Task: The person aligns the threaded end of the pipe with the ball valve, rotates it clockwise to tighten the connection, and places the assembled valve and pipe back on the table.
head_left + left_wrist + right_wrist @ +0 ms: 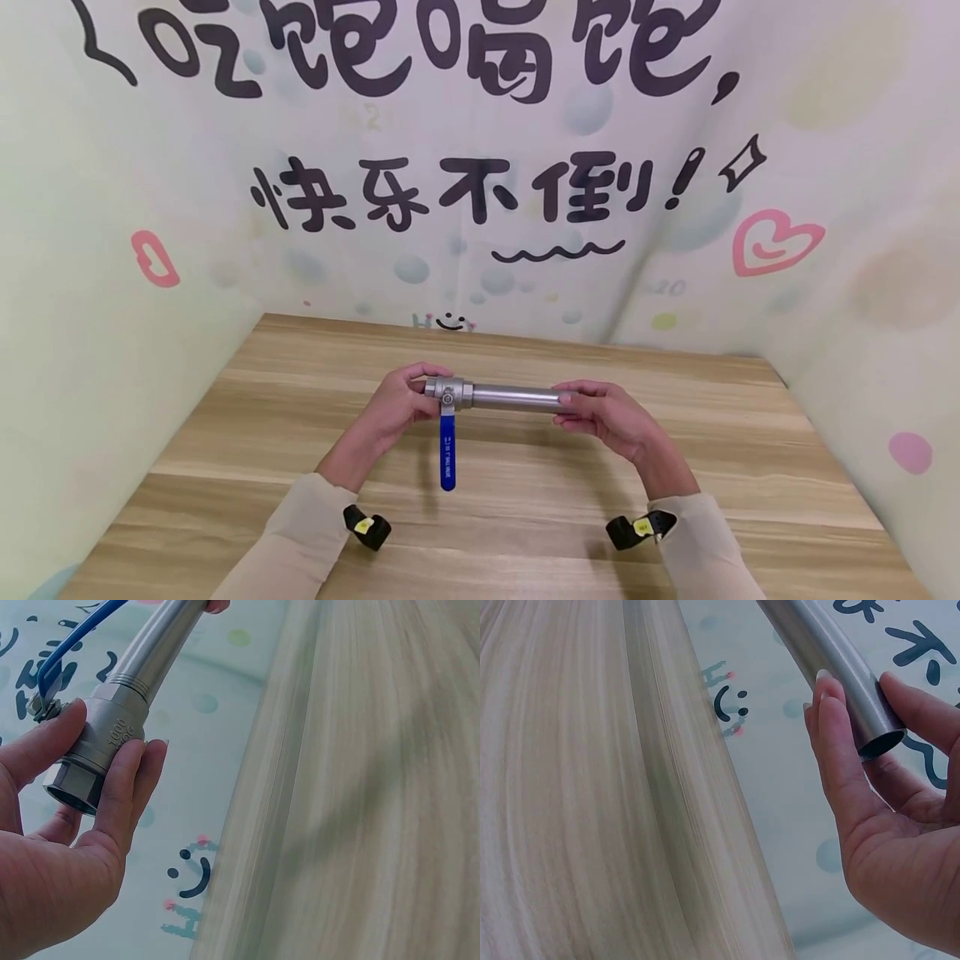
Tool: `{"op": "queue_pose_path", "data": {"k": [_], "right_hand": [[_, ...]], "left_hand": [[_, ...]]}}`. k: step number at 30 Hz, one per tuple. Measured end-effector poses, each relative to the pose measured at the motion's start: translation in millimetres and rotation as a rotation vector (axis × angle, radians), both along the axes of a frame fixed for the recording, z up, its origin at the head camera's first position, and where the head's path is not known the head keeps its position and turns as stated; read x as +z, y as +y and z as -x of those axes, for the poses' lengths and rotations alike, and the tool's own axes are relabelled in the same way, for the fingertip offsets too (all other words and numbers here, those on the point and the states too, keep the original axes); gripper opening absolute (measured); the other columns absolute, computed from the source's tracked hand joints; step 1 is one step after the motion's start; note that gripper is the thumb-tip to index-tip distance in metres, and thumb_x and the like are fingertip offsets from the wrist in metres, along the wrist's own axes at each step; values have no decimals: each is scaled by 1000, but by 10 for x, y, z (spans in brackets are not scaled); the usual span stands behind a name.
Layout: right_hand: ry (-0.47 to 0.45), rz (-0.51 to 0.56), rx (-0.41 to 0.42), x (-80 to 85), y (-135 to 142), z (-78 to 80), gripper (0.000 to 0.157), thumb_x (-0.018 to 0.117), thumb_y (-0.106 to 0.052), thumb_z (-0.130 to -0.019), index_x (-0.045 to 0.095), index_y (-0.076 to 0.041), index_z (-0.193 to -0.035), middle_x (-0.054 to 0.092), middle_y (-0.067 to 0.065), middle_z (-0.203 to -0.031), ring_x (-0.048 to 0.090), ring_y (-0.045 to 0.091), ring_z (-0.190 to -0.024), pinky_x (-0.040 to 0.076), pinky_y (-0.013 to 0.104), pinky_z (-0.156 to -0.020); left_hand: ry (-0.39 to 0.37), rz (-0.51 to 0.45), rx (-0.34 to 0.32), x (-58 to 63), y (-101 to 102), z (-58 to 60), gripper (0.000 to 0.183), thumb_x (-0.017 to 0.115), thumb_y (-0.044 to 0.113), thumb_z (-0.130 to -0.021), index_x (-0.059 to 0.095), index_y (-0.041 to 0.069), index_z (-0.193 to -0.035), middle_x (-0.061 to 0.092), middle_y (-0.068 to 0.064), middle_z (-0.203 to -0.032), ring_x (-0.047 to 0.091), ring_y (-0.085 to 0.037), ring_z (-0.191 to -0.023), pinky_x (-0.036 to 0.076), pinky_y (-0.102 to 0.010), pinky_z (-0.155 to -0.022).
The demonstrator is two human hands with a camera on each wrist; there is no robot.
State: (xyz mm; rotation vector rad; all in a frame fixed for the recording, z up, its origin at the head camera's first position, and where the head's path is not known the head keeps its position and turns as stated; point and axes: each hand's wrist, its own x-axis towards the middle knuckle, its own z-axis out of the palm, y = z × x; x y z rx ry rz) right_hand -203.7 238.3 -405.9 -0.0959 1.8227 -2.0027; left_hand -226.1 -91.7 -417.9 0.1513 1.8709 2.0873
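A steel ball valve [451, 390] with a blue lever handle [447, 454] is joined to a steel pipe [517, 397], both held level above the table. My left hand [397, 406] grips the valve body at its left end, thumb on one side and fingers on the other, as the left wrist view shows. The valve's open hexagonal end [75, 785] faces that palm. My right hand [603, 410] holds the pipe's right end between thumb and fingers. In the right wrist view the hollow pipe end [881, 742] points toward the palm. A few threads [129, 684] show where pipe meets valve.
Below lies a wood-grain table [480, 533]. A pale printed backdrop [480, 283] with dark lettering rises behind it and along both sides. Black wrist straps with cameras sit on the left sleeve [296, 521] and right sleeve [697, 533].
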Motion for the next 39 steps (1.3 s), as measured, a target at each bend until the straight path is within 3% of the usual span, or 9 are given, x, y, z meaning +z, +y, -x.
{"op": "queue_pose_path", "data": {"k": [13,20,25,39], "right_hand": [[8,-12,-11,11,-21,2,46,63,-15,-94,50,16,-126,64,15,-102,71,17,-84,56,27,-78],[-2,18,-23,-2,-28,-7,50,65,-1,-88,47,11,-132,60,12,-110,71,20,-87,56,29,-80],[19,11,-24,-1,-33,-18,45,64,8,-83,51,5,-127,59,10,-110,70,22,-88,56,31,-81],[18,-13,-24,15,-23,-25,35,66,0,-87,57,4,-120,63,10,-105,70,20,-86,55,34,-84]], "left_hand": [[6,2,-13,7,8,5,54,61,-15,-67,61,-3,-119,62,-17,-117,58,-23,-93,51,-31,-72],[-11,-8,1,15,3,-10,54,61,-16,-67,62,-1,-119,62,-18,-119,59,-24,-93,52,-32,-72],[1,3,-4,14,0,-13,55,61,-15,-67,61,-3,-120,62,-18,-118,59,-24,-93,51,-31,-72],[3,2,-18,22,20,-1,54,61,-16,-68,60,-4,-120,61,-19,-119,59,-24,-94,51,-32,-73]]}}
